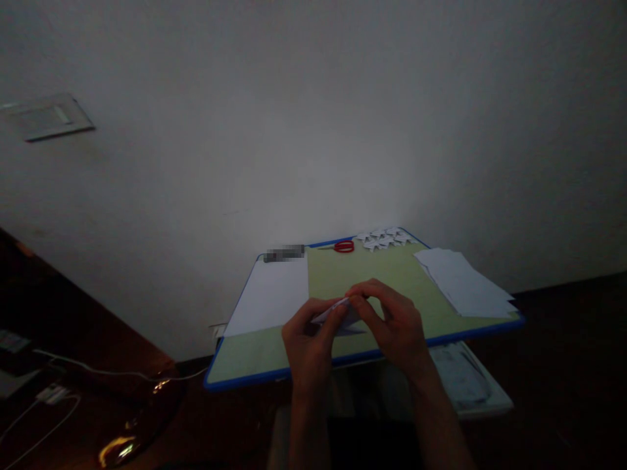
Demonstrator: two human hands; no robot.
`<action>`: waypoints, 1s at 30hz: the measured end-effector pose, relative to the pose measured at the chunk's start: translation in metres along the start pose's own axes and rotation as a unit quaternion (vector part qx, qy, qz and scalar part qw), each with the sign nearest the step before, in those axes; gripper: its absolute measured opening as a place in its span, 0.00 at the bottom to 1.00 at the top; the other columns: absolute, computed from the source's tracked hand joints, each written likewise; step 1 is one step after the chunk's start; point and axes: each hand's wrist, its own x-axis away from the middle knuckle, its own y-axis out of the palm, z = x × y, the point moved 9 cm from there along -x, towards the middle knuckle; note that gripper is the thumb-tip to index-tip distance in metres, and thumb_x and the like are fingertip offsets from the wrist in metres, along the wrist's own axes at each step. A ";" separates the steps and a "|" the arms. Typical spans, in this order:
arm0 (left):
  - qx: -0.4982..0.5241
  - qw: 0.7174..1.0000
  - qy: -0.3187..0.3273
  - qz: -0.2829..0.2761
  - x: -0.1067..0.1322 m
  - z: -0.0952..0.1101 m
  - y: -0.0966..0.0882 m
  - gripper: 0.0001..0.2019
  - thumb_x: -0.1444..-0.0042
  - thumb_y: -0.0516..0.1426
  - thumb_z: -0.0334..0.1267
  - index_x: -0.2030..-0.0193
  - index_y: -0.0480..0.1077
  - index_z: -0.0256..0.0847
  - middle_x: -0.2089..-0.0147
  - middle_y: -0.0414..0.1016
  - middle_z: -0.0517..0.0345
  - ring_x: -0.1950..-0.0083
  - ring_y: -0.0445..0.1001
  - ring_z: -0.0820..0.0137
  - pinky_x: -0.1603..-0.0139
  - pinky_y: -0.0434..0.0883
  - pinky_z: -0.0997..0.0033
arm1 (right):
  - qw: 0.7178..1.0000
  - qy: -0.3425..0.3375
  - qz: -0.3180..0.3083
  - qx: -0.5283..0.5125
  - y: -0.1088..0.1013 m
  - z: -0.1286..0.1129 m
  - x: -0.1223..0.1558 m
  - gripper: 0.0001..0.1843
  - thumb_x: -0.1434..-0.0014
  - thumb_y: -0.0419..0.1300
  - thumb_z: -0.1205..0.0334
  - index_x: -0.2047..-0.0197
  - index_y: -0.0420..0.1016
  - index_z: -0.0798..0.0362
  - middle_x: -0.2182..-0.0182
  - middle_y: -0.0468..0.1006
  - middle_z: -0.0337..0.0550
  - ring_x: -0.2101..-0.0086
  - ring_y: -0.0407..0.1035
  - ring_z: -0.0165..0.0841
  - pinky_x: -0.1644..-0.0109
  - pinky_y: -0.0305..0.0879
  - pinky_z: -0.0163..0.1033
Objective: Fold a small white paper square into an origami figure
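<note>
Green counter [252, 359], dim wall [313, 130] | left hand [309, 336], right hand [394, 320] both pinching folded paper [351, 321] | advisable: match edges before pressing crease.

The tabletop [337, 274] is plain pale yellow-green with a bright blue rim [247, 380]. White are the folded paper [349, 321], the sheet [269, 294], the stack [463, 284] and the small shapes [386, 242]. The scissors [344, 247] have red handles. Plain grey-white covers the wall [313, 130]; the cable [117, 373] is whitish. The floor [563, 378] seems dark reddish-brown, though dim light makes that uncertain.
</note>
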 end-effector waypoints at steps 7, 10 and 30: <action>0.009 0.999 0.034 -0.037 -0.001 0.002 -0.002 0.06 0.45 0.71 0.37 0.61 0.84 0.43 0.63 0.84 0.58 0.61 0.81 0.70 0.61 0.76 0.75 | 1.000 -0.017 -0.001 0.018 -0.001 -0.002 0.000 0.05 0.31 0.61 0.68 0.57 0.77 0.49 0.64 0.81 0.37 0.62 0.76 0.31 0.58 0.69 0.36; 0.040 0.997 0.055 -0.044 -0.001 0.006 -0.007 0.11 0.45 0.72 0.34 0.56 0.80 0.45 0.59 0.84 0.59 0.56 0.82 0.67 0.54 0.78 0.70 | 0.999 -0.035 -0.013 0.029 -0.003 -0.005 0.000 0.05 0.30 0.61 0.69 0.56 0.77 0.49 0.63 0.81 0.38 0.62 0.75 0.32 0.57 0.69 0.38; -0.150 0.958 0.192 -0.149 0.006 0.035 0.006 0.07 0.36 0.63 0.28 0.56 0.75 0.45 0.54 0.80 0.57 0.52 0.79 0.67 0.51 0.75 0.66 | 0.991 -0.096 -0.042 0.083 -0.003 -0.020 -0.001 0.07 0.28 0.58 0.72 0.54 0.71 0.49 0.63 0.79 0.39 0.61 0.69 0.34 0.53 0.63 0.43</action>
